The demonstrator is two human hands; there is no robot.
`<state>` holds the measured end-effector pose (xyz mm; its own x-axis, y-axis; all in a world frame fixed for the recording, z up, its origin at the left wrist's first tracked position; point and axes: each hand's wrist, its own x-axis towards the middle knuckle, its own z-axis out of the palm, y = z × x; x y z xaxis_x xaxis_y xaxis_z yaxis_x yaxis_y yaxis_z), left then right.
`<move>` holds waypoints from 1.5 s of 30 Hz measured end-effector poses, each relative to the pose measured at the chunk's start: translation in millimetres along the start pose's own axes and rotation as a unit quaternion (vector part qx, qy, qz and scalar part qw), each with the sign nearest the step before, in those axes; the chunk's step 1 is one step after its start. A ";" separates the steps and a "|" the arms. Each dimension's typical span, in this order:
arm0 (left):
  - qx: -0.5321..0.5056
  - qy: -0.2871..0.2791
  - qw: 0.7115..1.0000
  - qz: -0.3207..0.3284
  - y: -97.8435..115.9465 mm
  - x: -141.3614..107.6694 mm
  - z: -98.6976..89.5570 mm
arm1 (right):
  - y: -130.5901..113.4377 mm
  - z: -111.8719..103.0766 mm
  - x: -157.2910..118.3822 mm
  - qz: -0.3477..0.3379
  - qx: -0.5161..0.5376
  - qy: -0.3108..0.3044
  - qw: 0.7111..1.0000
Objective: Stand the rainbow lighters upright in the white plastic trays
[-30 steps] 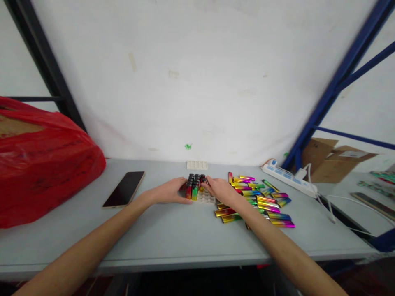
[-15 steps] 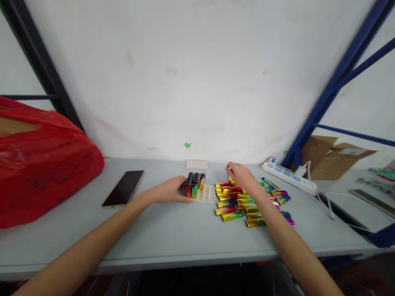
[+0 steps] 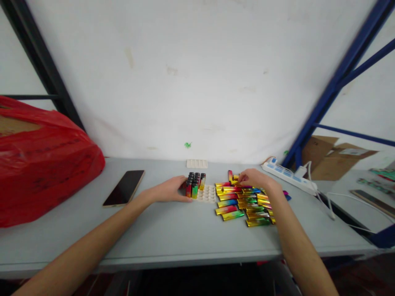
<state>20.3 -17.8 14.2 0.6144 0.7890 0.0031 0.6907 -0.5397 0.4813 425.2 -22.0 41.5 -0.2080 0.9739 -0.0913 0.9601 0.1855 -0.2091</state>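
Thumb and fingers of my left hand (image 3: 171,190) bracket the left end of a white tray (image 3: 210,194) with round holes, gripping it at the near and far sides. Several lighters (image 3: 194,190) with black tops stand upright in the tray's left part. Empty holes show on its right. My right hand (image 3: 254,178) is over the far side of a pile of shiny multicoloured lighters (image 3: 230,203), its fingers bent together at the end of a yellow lighter (image 3: 236,177). A red and yellow lighter (image 3: 230,176) lies just left of those fingertips.
A second white tray (image 3: 196,164) lies by the wall. A phone (image 3: 124,188) and a red plastic bag (image 3: 46,164) are on the left. At the right back are a white power strip (image 3: 290,177) with cables, a blue rack post (image 3: 333,86) and a cardboard box (image 3: 324,158).
My right hand has moved right and slightly nearer, uncovering the red and yellow lighter at the pile's far edge. My left hand and the lighters in the tray stay in place.
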 end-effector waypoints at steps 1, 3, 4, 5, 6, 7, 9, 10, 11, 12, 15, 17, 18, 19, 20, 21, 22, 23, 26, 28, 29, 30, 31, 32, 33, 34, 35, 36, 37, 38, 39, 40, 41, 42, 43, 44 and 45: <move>0.002 0.000 1.000 -0.002 0.8 -0.5 -0.4 | -0.4 0.7 -0.6 -0.003 0.012 -0.009 1.000; 0.005 -0.003 1.000 -0.006 2.4 -1.5 -1.3 | -1.3 2.3 -1.7 -0.008 0.023 -0.008 1.000; 0.005 -0.004 1.000 -0.008 3.0 -1.9 -1.7 | -1.8 2.9 -2.2 -0.012 0.024 0.004 1.000; 0.004 -0.004 1.000 -0.008 3.3 -2.2 -1.9 | -2.4 3.3 -2.6 -0.014 0.025 0.022 0.999; 0.004 -0.004 1.000 -0.008 3.5 -2.3 -1.9 | -2.9 3.4 -2.6 -0.017 0.027 0.044 0.999; 0.004 -0.003 1.000 -0.007 3.4 -2.2 -1.8 | -3.6 3.4 -2.2 -0.021 0.033 0.067 0.997; 0.004 -0.001 1.000 -0.006 2.7 -1.5 -1.2 | -5.6 3.4 0.4 -0.040 0.059 0.117 0.991; 0.004 0.001 1.000 -0.006 2.3 -1.2 -0.8 | -7.4 3.9 2.7 -0.056 0.082 0.141 0.985; 0.004 0.002 1.000 -0.004 2.0 -0.8 -0.5 | -9.9 4.9 5.6 -0.076 0.114 0.164 0.977; 0.003 0.002 1.000 -0.003 1.8 -0.6 -0.3 | -13.6 6.6 8.9 -0.096 0.154 0.183 0.966; -0.002 0.000 1.000 0.003 1.7 -0.9 -0.1 | -33.0 16.9 18.6 -0.128 0.308 0.217 0.917; -0.005 -0.003 1.000 0.008 1.9 -1.5 -0.1 | -52.2 26.8 21.9 -0.125 0.414 0.210 0.877; -0.006 -0.002 1.000 0.011 1.9 -1.8 0.0 | -62.7 32.1 22.1 -0.127 0.465 0.195 0.854; -0.007 0.000 1.000 0.013 1.9 -2.0 0.1 | -73.1 37.3 21.4 -0.132 0.512 0.181 0.829; -0.008 0.003 1.000 0.016 1.7 -2.0 0.4 | -83.0 42.2 20.1 -0.139 0.549 0.158 0.809; -0.010 0.006 1.000 0.017 1.5 -2.0 0.7 | -91.8 46.6 18.4 -0.148 0.576 0.132 0.793; -0.011 0.007 1.000 0.018 1.2 -1.8 1.0 | -99.2 50.5 16.8 -0.156 0.591 0.111 0.783; -0.011 0.008 1.000 0.017 1.0 -1.6 1.4 | -105.2 53.9 15.5 -0.161 0.600 0.091 0.778; -0.005 0.005 1.000 0.014 0.1 -1.0 2.1 | -115.0 60.9 13.9 -0.151 0.592 0.070 0.789; 0.001 0.008 1.000 0.014 -0.5 -0.6 2.3 | -117.3 63.7 13.9 -0.138 0.546 0.103 0.820; 0.002 0.010 1.000 0.016 -0.7 -0.5 2.3 | -118.0 64.7 13.8 -0.134 0.509 0.133 0.840; 0.003 0.011 1.000 0.019 -0.9 -0.4 2.2 | -118.7 65.6 13.4 -0.132 0.466 0.166 0.859; 0.002 0.011 1.000 0.021 -1.0 -0.4 2.1 | -119.5 66.3 12.8 -0.130 0.425 0.197 0.874; 0.001 0.010 1.000 0.023 -0.9 -0.4 1.9 | -120.6 67.0 12.1 -0.127 0.388 0.222 0.886; 0.000 0.010 1.000 0.025 -0.7 -0.5 1.6 | -121.8 67.7 11.4 -0.124 0.356 0.237 0.895; -0.001 0.010 1.000 0.025 -0.5 -0.6 1.4 | -123.0 68.3 10.7 -0.121 0.330 0.245 0.904; -0.001 0.011 1.000 0.025 -0.1 -0.7 1.3 | -124.3 68.8 10.2 -0.118 0.309 0.247 0.911; 0.001 0.013 1.000 0.025 0.1 -0.7 1.2 | -125.5 69.3 9.9 -0.116 0.292 0.247 0.917; 0.003 0.014 1.000 0.026 0.3 -0.7 1.2 | -126.5 69.6 9.7 -0.115 0.279 0.245 0.921; 0.005 0.014 1.000 0.027 0.3 -0.5 1.3 | -127.3 69.7 9.6 -0.115 0.270 0.242 0.925; 0.006 0.014 0.999 0.029 0.1 -0.4 1.5 | -127.9 69.7 9.5 -0.114 0.264 0.241 0.927; 0.006 0.014 0.999 0.030 -0.2 -0.1 1.6 | -128.5 69.5 9.4 -0.115 0.260 0.240 0.928; 0.004 0.013 0.999 0.032 -0.6 0.1 1.8 | -129.0 69.0 9.1 -0.116 0.256 0.240 0.929; 0.001 0.011 0.999 0.034 -1.0 0.4 2.0 | -129.6 68.4 8.6 -0.117 0.254 0.241 0.929; -0.001 0.009 0.999 0.034 -1.5 0.5 2.1 | -130.2 67.5 7.9 -0.118 0.253 0.243 0.929; -0.002 0.008 0.999 0.034 -1.9 0.6 2.2 | -130.9 66.4 6.9 -0.119 0.253 0.246 0.928; -0.001 0.005 0.999 0.033 -2.2 0.7 2.3 | -131.7 65.1 5.8 -0.123 0.255 0.249 0.926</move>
<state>20.1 -16.8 11.1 0.6547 0.7545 0.0446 0.6475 -0.5903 0.4819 285.4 -49.3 5.1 -0.1748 0.8742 0.4530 0.6560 0.4465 -0.6085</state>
